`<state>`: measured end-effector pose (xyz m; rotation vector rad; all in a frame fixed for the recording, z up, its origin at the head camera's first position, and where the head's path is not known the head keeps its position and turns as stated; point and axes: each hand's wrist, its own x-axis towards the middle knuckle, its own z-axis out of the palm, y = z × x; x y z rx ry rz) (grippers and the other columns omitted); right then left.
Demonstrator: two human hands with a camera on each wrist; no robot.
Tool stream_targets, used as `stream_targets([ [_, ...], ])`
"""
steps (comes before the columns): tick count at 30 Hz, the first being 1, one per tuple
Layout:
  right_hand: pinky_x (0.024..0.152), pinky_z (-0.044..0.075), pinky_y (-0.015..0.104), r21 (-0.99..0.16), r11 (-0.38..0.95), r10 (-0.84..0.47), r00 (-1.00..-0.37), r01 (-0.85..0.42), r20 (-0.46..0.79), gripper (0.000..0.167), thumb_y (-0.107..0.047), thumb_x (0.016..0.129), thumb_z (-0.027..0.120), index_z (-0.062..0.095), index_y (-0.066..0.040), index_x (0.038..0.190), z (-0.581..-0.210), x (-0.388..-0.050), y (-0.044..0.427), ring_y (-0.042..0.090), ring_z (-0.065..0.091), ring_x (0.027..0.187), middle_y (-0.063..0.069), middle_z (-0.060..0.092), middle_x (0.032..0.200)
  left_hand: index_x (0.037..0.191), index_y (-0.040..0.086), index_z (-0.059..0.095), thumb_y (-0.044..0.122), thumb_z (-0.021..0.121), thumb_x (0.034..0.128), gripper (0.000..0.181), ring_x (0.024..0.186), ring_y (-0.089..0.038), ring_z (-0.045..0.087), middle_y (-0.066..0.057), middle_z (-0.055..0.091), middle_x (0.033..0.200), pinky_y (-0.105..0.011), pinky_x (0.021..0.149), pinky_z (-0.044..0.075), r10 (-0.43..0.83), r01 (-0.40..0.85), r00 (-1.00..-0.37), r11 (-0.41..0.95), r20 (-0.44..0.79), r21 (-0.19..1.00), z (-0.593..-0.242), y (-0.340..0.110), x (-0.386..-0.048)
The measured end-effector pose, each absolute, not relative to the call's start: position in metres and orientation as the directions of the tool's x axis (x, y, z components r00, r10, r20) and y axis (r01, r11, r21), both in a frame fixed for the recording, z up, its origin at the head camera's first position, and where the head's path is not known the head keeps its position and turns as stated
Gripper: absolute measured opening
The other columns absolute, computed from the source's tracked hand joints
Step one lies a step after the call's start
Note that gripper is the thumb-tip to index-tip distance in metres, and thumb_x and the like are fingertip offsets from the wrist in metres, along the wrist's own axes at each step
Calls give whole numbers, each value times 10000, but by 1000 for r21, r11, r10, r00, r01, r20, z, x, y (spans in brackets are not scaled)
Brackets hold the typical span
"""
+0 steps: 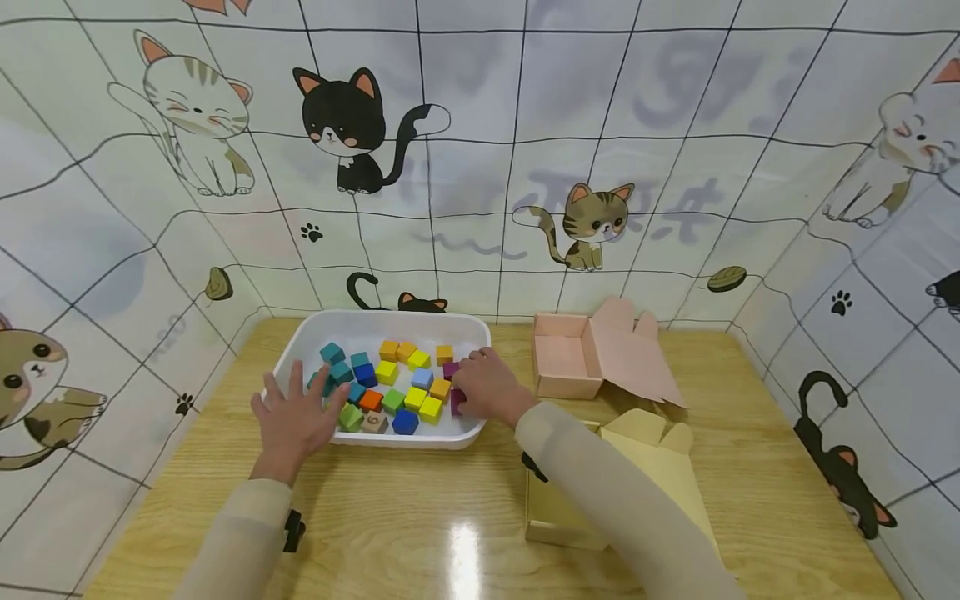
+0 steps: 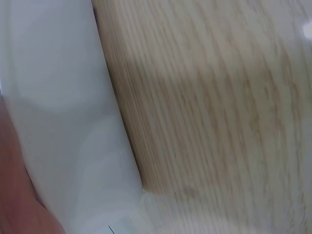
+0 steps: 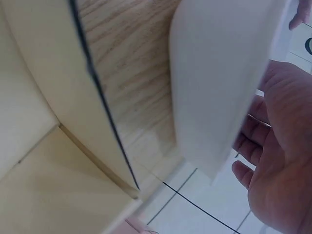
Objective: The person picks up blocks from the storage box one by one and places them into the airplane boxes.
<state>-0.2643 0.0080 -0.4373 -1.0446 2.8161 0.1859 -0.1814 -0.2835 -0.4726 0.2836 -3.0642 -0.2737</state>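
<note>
A white tray (image 1: 405,440) holds several coloured cubes, among them a green cube (image 1: 351,417), a teal cube (image 1: 332,353) and a wooden cube with a marking (image 1: 374,422). My left hand (image 1: 296,421) is over the tray's left front corner, fingers spread, thumb beside the green cube. Over the right rim reaches my right hand (image 1: 487,385), its fingers bent down by a purple cube (image 1: 450,370) and another purple cube (image 1: 457,402). In the right wrist view this hand (image 3: 287,146) is beyond the tray wall (image 3: 219,78); its fingertips are partly hidden, so a grip cannot be told.
An open pink box (image 1: 564,379) stands right of the tray, its lid folded out to the right. Nearer, an open yellow box (image 1: 558,525) lies partly under my right forearm. Cloth with printed cats (image 1: 352,125) surrounds the wooden table (image 1: 390,517).
</note>
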Motion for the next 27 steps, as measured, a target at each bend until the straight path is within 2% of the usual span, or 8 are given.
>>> stream_targets([
  [6, 1135, 330, 431, 96, 740, -658, -746, -666, -102, 327, -444, 858, 679, 703, -230, 1104, -416, -265, 20, 211, 526, 1116, -25, 666, 1099, 1540, 154, 267, 714, 108, 944, 833, 1387, -665, -45, -264, 66, 1611, -816, 1031, 22, -170, -161, -985, 969, 35, 189, -470, -275, -182],
  [11, 1146, 313, 445, 35, 749, -662, -750, -662, -21, 322, -434, 886, 652, 681, -214, 1120, -391, -267, 40, 207, 510, 1127, -33, 644, 1080, 1541, 151, 265, 708, 121, 948, 826, 1386, -666, -37, -266, 46, 1612, -818, 1031, 29, -164, -154, -986, 967, 37, 201, -466, -265, -181],
  [15, 1142, 319, 457, -5, 784, -619, -783, -620, 56, 332, -423, 896, 647, 679, -202, 1142, -378, -272, 63, 224, 518, 1145, -18, 649, 1114, 1543, 153, 260, 702, 132, 952, 817, 1386, -667, -28, -263, 38, 1614, -817, 1033, 37, -161, -151, -986, 967, 35, 204, -464, -257, -180],
  [21, 1122, 323, 483, 7, 853, -518, -844, -522, 138, 325, -372, 913, 631, 671, -155, 1152, -370, -288, 103, 270, 527, 1143, 36, 646, 1143, 1548, 157, 251, 716, 127, 944, 833, 1382, -672, -31, -258, 11, 1618, -818, 1030, 27, -155, -144, -987, 965, 34, 221, -465, -246, -180],
  [27, 1114, 326, 520, 52, 891, -453, -880, -450, 141, 299, -331, 907, 657, 685, -123, 1120, -378, -302, 137, 306, 543, 1122, 80, 652, 1106, 1525, 135, 296, 717, 164, 944, 833, 1391, -656, 26, -275, 21, 1610, -806, 1042, 36, -182, -164, -982, 955, 52, 248, -459, -241, -180],
])
